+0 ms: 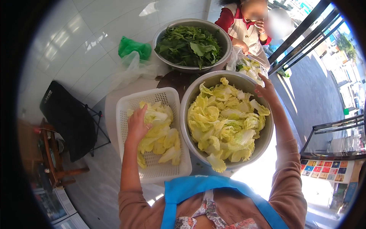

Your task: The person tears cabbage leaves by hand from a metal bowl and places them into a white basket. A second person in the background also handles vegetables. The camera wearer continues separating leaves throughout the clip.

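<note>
My left hand (pixel 137 124) is over the left side of a white plastic basket (pixel 181 169), beside and against loose Chinese cabbage leaves (pixel 160 128). Its thumb and fingers are apart, and I see no leaf gripped between them. To the right, a large stainless steel basin (pixel 184 126) is heaped with yellow-green cabbage leaves (pixel 223 123). Above that basin's far right rim is my right hand (pixel 266 88), fingers spread and holding nothing visible. One leaf (pixel 216 162) hangs over the basin's near rim.
A second steel basin (pixel 228 53) of dark leafy greens (pixel 191 47) stands behind. Green (pixel 134 48) and clear plastic bags (pixel 131 71) lie at the back left. Across the table sits a person (pixel 246 34) beside a bag of vegetables (pixel 248 67). A black folding chair (pixel 68 123) stands left.
</note>
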Demonstrator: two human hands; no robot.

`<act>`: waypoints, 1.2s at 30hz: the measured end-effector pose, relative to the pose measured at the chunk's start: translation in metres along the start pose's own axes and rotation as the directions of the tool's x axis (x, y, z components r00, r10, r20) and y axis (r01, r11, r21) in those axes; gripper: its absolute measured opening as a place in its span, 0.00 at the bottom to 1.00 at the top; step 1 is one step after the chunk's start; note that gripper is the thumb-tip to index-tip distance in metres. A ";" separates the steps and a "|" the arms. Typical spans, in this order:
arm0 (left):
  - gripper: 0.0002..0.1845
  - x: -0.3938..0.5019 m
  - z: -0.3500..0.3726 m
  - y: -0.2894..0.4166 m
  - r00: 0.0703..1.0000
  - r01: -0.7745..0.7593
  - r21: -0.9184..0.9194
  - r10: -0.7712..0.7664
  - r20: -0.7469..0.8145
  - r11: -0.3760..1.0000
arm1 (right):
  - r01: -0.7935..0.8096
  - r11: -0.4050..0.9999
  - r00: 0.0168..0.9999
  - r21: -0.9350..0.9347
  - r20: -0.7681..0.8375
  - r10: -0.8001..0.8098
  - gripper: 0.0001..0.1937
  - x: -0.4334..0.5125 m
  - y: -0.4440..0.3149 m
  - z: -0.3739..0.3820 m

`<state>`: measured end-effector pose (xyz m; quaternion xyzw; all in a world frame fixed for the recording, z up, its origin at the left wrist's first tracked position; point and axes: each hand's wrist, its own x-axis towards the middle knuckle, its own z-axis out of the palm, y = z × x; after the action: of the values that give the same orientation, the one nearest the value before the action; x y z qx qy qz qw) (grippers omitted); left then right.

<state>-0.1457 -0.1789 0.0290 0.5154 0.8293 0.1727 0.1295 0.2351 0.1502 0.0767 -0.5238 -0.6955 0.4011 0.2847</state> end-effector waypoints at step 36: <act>0.30 -0.072 0.070 0.164 0.484 -0.759 -0.313 0.816 0.315 0.571 | 0.345 0.853 0.778 -0.391 0.627 -0.027 0.07 -0.049 0.031 0.182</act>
<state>0.0463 -0.1659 0.0372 0.8523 0.4363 0.1493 0.2469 0.1161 0.0602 -0.0422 -0.3492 -0.8766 0.3269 -0.0520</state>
